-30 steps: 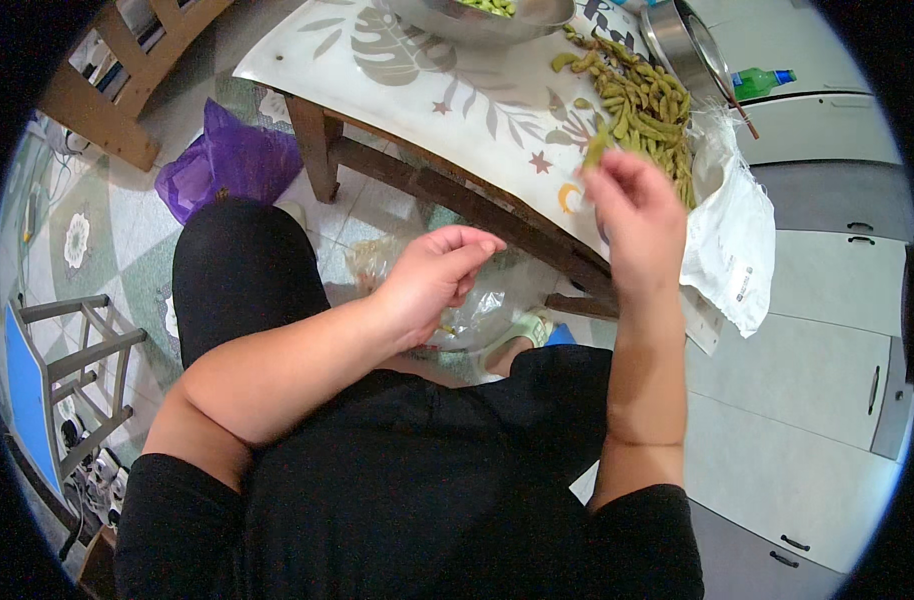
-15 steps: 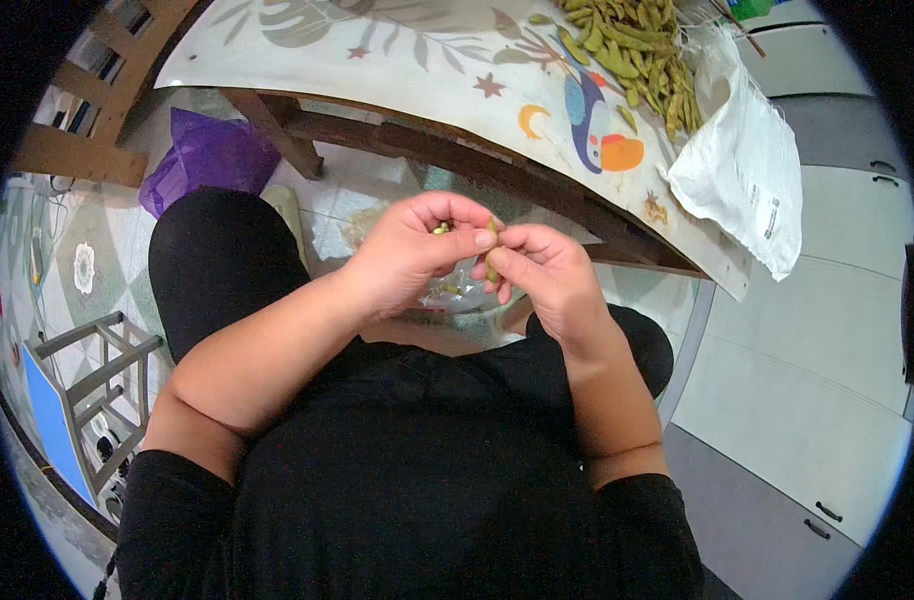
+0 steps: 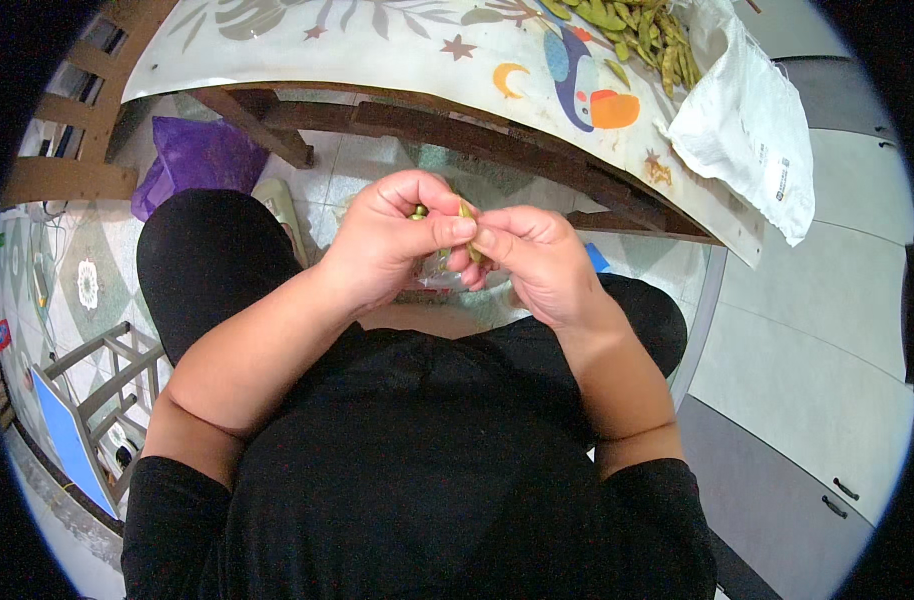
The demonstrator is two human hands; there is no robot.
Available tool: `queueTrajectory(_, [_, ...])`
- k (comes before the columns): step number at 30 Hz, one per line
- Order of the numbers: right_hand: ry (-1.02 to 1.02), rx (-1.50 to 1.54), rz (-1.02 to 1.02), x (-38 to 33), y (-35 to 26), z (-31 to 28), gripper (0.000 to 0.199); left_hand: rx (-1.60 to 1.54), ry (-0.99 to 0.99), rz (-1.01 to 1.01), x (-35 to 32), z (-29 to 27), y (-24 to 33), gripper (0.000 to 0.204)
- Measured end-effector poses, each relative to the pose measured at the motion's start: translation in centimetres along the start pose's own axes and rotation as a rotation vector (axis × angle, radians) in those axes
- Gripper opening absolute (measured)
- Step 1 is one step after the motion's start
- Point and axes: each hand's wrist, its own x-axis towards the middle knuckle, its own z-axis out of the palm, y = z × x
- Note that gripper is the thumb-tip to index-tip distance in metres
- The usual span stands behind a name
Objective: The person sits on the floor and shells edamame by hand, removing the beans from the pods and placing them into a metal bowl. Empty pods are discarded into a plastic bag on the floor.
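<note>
Both hands meet over the lap, just below the near edge of the table point(image 3: 497, 85). Left hand point(image 3: 392, 240) curled, thumb and forefinger pinched shut on a green bean pod point(image 3: 468, 225); a small green bit also shows at the top of that fist. Right hand point(image 3: 537, 262) touches the left, its fingertips closed on the same pod from the other side. So the pod sits right between the two thumbs, mostly hidden, only a short greenish-yellow strip visible, standing roughly upright.

Under the hands, below the table edge, there is something clear and plastic-looking, bag or bowl, cannot tell which; hands cover most of it.

On the table, far right end: heap of green pods point(image 3: 642, 30), well apart from the hands. Just right of the heap a white plastic bag point(image 3: 752, 125) hangs over the table corner. The table wears a pale printed cover with a bird, moon and stars.

Below the table's left end, on the tiled floor, a purple bag point(image 3: 192, 160). Farther left of it a wooden chair point(image 3: 72, 180).
</note>
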Motion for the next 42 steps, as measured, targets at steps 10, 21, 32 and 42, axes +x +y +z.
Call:
queueTrajectory(10, [0.032, 0.071, 0.0, 0.5, 0.1, 1.0, 0.018, 0.093, 0.128, 0.002, -0.2, 0.2, 0.5, 0.009])
queueTrajectory(21, [0.125, -0.07, -0.088, 0.8, 1.0, 0.5, 0.016, -0.231, 0.194, -0.268, 0.0, -0.9, -0.4, 0.007])
queueTrajectory(32, [0.289, -0.411, -0.396, 1.3, 2.0, 0.5, 0.013, -0.243, 0.196, -0.227, -0.1, -0.4, -0.9, 0.008])
queueTrajectory(42, [0.456, -1.17, -0.539, 1.8, 1.9, 0.4, 0.008, -0.053, 0.227, -0.132, 0.4, -0.9, -1.9, 0.012])
